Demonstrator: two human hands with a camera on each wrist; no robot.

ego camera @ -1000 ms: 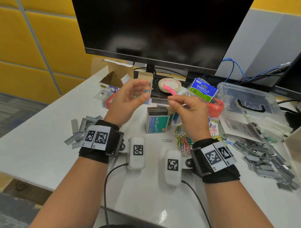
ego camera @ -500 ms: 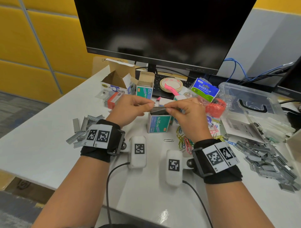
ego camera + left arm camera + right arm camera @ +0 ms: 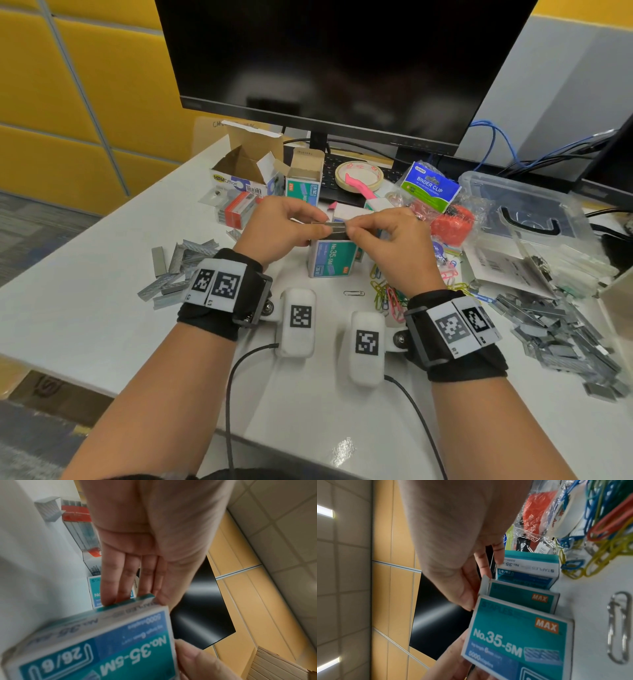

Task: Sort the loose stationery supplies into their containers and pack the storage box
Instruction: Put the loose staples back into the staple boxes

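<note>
I am pinching a thin grey staple strip [image 3: 329, 226] between my left hand [image 3: 281, 229] and right hand [image 3: 387, 246] over the teal cardboard staple box [image 3: 330, 257], and uneven pressure is risking snapping or dropping it.

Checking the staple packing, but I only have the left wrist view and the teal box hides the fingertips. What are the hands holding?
Observer: In the head view, the left hand and right hand pinch one staple strip just above the teal staple box.
Operator: Any loose staples on the table?
Observer: Yes, a small staple pile by the left wrist and a larger staple heap on the right.
Operator: Anything else unsorted?
Observer: Coloured paper clips lie loose beside the right wrist.
</note>
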